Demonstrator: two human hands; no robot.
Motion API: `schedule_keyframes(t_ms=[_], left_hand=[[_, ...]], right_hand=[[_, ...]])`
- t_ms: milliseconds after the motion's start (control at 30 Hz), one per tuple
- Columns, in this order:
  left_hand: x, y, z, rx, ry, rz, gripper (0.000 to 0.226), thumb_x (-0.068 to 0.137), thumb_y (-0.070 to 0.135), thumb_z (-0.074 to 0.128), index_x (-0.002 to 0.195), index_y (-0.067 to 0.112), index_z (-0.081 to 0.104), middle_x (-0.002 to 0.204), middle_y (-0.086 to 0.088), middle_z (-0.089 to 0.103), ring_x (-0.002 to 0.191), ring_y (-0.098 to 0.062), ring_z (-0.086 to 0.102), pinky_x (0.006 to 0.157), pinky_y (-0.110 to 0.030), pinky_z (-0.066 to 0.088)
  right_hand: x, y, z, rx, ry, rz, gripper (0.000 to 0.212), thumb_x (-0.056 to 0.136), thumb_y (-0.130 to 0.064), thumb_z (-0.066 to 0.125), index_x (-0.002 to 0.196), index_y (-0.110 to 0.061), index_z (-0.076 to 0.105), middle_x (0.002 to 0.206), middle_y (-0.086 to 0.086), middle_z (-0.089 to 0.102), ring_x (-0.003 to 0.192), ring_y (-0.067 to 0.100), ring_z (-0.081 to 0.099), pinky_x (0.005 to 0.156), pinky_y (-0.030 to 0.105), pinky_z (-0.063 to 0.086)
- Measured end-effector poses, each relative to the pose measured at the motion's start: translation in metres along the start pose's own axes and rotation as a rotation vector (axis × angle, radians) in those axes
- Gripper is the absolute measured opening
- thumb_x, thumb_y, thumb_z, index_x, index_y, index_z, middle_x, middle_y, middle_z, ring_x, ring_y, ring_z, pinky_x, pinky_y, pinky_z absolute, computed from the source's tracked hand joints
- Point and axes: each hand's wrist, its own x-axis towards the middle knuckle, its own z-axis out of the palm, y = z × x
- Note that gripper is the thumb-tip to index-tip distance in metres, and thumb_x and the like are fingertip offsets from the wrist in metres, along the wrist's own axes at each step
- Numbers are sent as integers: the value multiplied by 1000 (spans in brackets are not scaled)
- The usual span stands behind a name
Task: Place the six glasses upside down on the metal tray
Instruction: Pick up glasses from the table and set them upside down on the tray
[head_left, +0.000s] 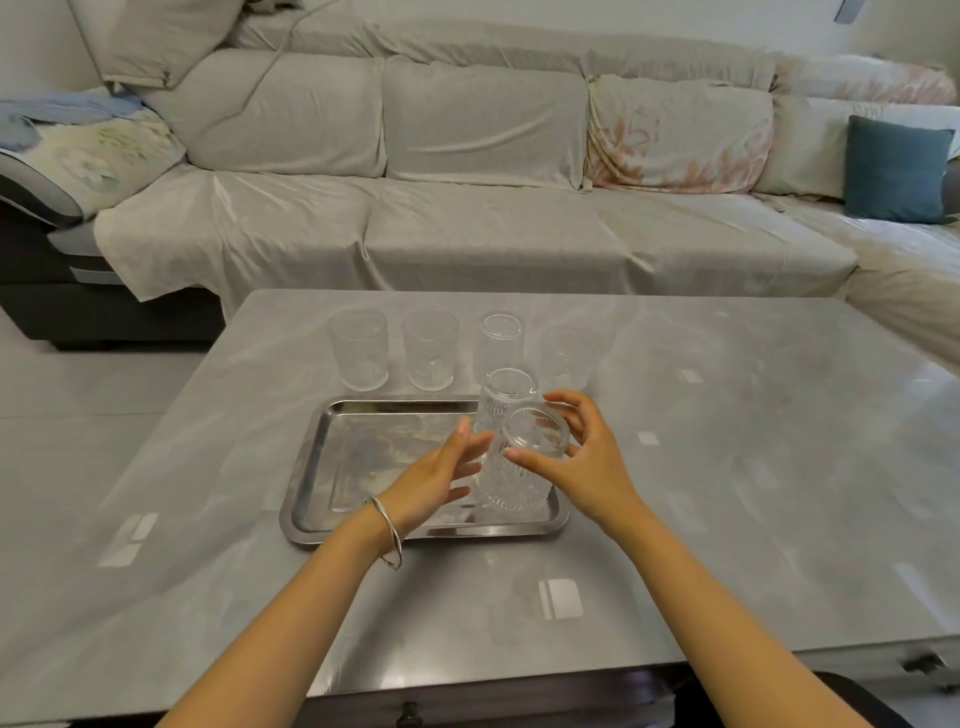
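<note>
A metal tray (332, 457) lies on the grey table in front of me. At its right end stand two ribbed clear glasses, base up: a far glass (501, 397) and a near glass (511, 486). My right hand (587, 457) wraps thumb and fingers around the near glass's upturned base. My left hand (436, 480) is open, its fingertips beside that glass's left wall. Behind the tray is a row of further glasses: a left glass (359, 351), a second glass (431, 351), a third glass (501, 340) and a faint fourth glass (565, 356).
The table (727, 467) is glossy with light reflections; its near edge runs below my forearms. A covered grey sofa (467, 156) stands behind it, with a blue cushion (896, 169) at the right. A thin bangle (389, 530) is on my left wrist.
</note>
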Motion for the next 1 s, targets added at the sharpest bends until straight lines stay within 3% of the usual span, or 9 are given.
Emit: schedule_keyframes(t_ms=[233,500,600,667,733,833,933,1000], left_hand=[[11,-15,3,-70,63,-30,54,91,54,20,134,28,41,144,2,41,131,-19,40,102,-33,37],[20,-19,11,-197,103,-58,51,91,49,34,136,26,39,146,0,40,132,-20,38,104,-34,36],[24,-15,14,-219,86,-56,56,84,58,41,134,31,43,143,5,43,128,-16,41,104,-35,36],[28,-13,17,-173,122,-32,71,76,65,43,138,32,35,148,7,36,133,-14,35,110,-38,30],[32,-10,18,-137,154,-20,77,76,66,41,144,34,21,154,8,22,140,-13,23,114,-38,21],[38,-5,23,-88,103,13,72,82,64,33,143,41,3,156,11,12,141,-10,15,105,-27,16],[43,-3,29,-64,53,15,69,85,61,29,143,43,-5,156,10,7,142,-13,13,103,-26,16],[45,-3,32,-60,58,14,63,91,53,27,143,41,-6,157,8,8,142,-15,16,101,-23,18]], right_hand=[[4,16,13,-8,-20,-20,72,48,-49,85,110,-40,49,109,-30,56,107,-10,53,83,6,45],[5,17,16,-20,-58,8,77,54,-52,79,121,-32,45,120,-18,52,112,-7,50,89,9,44],[6,16,15,69,-7,100,59,73,-41,72,123,-25,47,126,-9,53,119,3,50,88,10,43],[8,17,13,121,23,164,49,84,-35,62,128,-21,46,133,-4,51,125,11,47,96,17,39],[9,18,12,167,-13,227,53,90,-37,54,138,-24,38,142,-7,43,130,8,40,101,22,33],[11,20,16,217,-107,283,57,94,-40,43,146,-32,21,145,-17,29,129,-2,28,104,19,25],[14,23,20,283,-157,333,58,95,-41,40,147,-34,16,152,-13,25,136,5,28,116,32,21],[16,26,21,299,-161,348,58,95,-41,41,147,-36,16,153,-9,27,138,10,31,117,39,24]])
